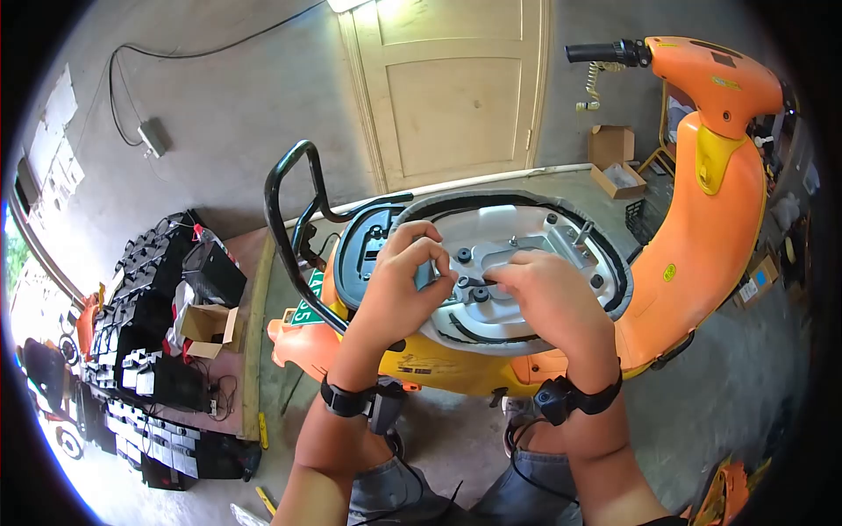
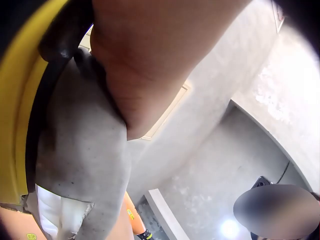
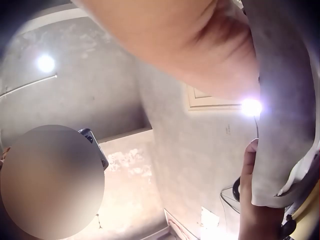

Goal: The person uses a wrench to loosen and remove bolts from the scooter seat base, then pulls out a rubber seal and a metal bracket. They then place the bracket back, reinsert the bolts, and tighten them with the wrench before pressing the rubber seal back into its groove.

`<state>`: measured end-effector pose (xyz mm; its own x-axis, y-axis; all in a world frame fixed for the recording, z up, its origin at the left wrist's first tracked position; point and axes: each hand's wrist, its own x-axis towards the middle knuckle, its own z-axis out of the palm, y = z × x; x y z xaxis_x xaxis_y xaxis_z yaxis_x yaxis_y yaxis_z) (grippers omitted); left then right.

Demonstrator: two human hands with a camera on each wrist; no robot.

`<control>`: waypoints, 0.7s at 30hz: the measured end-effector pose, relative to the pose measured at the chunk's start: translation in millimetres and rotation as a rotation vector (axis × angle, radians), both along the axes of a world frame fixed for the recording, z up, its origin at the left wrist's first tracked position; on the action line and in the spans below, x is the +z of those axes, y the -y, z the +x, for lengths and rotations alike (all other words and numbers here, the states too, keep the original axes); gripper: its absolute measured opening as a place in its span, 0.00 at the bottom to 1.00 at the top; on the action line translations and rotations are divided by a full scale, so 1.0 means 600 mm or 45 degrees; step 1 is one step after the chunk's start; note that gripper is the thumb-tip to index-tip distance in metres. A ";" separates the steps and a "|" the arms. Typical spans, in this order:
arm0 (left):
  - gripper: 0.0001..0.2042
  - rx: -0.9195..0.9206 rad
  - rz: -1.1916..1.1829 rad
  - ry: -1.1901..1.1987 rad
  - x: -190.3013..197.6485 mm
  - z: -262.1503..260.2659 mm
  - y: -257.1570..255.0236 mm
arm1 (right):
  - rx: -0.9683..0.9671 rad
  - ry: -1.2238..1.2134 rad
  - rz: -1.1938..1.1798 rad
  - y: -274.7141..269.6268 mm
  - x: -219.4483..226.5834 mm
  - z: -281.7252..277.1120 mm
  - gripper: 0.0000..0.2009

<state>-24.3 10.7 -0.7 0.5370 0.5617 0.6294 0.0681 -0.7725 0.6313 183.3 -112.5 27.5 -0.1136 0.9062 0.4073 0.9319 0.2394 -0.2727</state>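
Note:
An orange scooter (image 1: 712, 230) stands in front of me with its seat flipped up, showing the grey plastic underside (image 1: 504, 221). A grey metal bracket (image 1: 554, 248) and black rubber bumpers (image 1: 463, 255) sit on that underside. My left hand (image 1: 412, 273) has its fingers curled on the bracket's left end. My right hand (image 1: 524, 282) pinches the bracket from the right, fingertips meeting the left hand's by a bumper. What lies under the fingers is hidden. The left wrist view shows only my palm against the grey seat edge (image 2: 80, 165); the right wrist view shows that seat edge (image 3: 285, 125).
A black grab rail (image 1: 282, 197) curves up left of the seat. Stacked black batteries (image 1: 145, 351) and a cardboard box (image 1: 209, 329) lie on the floor at left. More boxes (image 1: 614, 159) sit by the closed door (image 1: 447, 88). The handlebar (image 1: 605, 53) sticks out at top right.

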 end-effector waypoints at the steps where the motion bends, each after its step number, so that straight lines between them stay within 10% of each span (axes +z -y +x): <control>1: 0.11 0.009 0.006 -0.009 -0.001 0.000 0.000 | -0.018 0.032 0.066 -0.004 0.001 -0.001 0.09; 21: 0.10 -0.039 0.063 0.004 -0.008 -0.004 -0.007 | 0.004 -0.163 -0.172 -0.018 0.023 -0.014 0.10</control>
<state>-26.6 14.7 -5.3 0.5516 0.5131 0.6576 0.0420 -0.8045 0.5925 174.7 -101.7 41.3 -0.0713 0.9533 0.2935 0.8867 0.1953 -0.4191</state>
